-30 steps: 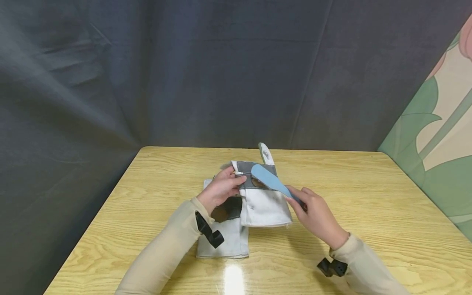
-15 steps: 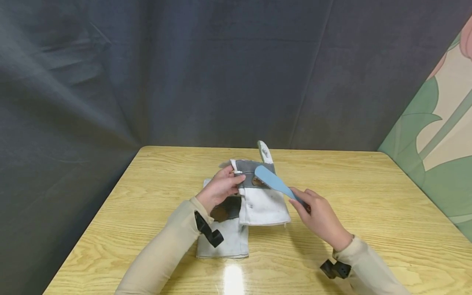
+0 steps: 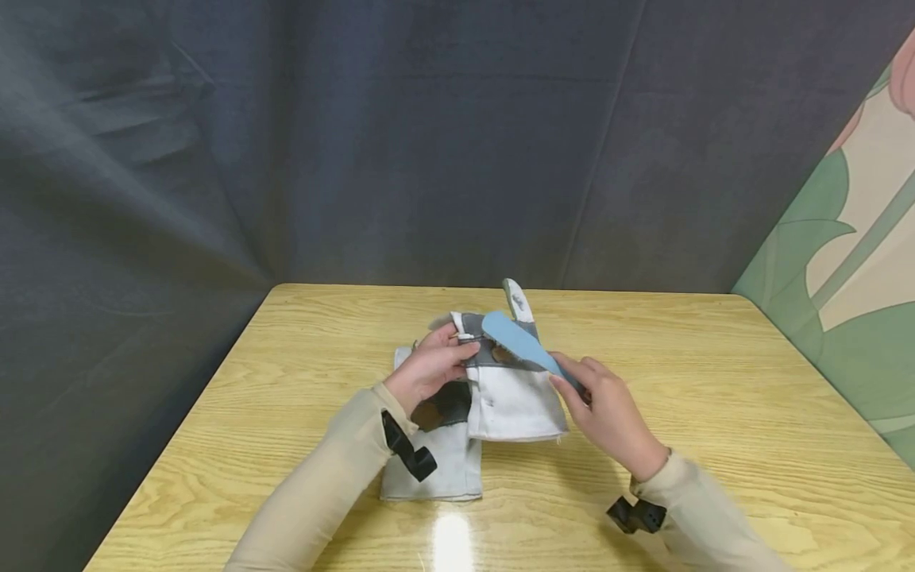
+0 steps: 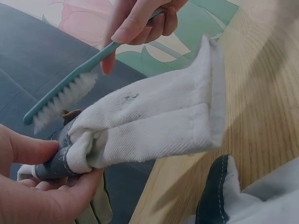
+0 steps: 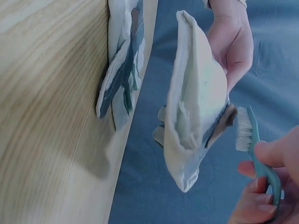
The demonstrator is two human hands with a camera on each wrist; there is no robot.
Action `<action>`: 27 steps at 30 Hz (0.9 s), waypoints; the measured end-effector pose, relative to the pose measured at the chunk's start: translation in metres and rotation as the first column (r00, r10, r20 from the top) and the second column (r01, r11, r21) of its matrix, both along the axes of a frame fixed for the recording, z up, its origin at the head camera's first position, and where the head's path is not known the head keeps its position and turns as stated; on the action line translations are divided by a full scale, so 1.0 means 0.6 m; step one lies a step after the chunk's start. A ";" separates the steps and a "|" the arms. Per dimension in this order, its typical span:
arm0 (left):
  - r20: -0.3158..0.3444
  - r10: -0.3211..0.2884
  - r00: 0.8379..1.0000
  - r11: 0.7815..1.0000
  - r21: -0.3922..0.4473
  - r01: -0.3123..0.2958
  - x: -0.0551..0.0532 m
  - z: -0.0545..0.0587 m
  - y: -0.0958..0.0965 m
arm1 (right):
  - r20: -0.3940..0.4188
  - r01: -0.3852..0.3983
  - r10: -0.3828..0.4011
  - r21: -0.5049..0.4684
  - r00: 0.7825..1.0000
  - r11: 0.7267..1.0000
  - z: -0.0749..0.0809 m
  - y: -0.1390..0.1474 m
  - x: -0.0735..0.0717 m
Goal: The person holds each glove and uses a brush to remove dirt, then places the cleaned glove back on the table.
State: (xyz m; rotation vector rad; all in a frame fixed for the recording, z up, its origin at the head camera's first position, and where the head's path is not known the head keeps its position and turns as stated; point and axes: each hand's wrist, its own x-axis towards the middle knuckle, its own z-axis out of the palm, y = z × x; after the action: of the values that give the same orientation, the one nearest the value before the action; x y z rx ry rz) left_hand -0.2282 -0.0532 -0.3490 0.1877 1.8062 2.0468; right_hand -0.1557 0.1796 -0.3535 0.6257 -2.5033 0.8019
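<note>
My left hand (image 3: 432,365) grips a white canvas work glove (image 3: 515,405) by its edge, thumb on top, and holds it up off the table. Grey patches cross the glove, and a brown patch (image 3: 503,354) shows on the grey. In my right hand (image 3: 608,405) is a light blue brush (image 3: 525,342), pinched by its handle. White bristles (image 4: 70,95) face down toward the glove, close to the brown patch in both wrist views. A second, similar glove (image 3: 436,461) lies on the table beneath my left hand, partly covered by it.
The wooden table (image 3: 715,413) spreads out around the gloves. A dark cloth (image 3: 457,143) hangs behind and to the left. On the right stands a panel with a leaf and flower pattern (image 3: 851,262).
Between the earlier frames the brush slid right, and now it has swung back left and away from me over the glove. The held glove shifted slightly; the lower glove has stayed put.
</note>
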 end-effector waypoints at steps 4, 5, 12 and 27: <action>0.004 -0.010 1.000 1.000 0.010 0.010 0.002 0.000 0.001 | 0.024 0.013 -0.013 0.019 1.000 1.000 0.000 -0.006 0.000; 0.008 -0.006 1.000 1.000 0.011 0.006 0.002 0.000 0.001 | 0.032 0.016 -0.017 0.023 0.999 1.000 -0.001 -0.006 0.000; 0.020 0.024 1.000 1.000 -0.004 -0.024 0.002 0.001 -0.003 | 0.083 0.013 -0.014 0.015 0.996 1.000 -0.007 0.002 0.006; 0.014 0.024 1.000 1.000 -0.018 -0.024 0.000 0.002 -0.002 | 0.000 0.035 -0.035 -0.014 0.999 0.999 -0.004 0.013 0.006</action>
State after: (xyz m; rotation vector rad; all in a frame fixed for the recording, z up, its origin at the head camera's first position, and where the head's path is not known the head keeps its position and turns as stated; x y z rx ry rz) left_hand -0.2284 -0.0543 -0.3477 0.1466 1.8262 2.0420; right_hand -0.1520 0.1872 -0.3560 0.5756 -2.4992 0.8061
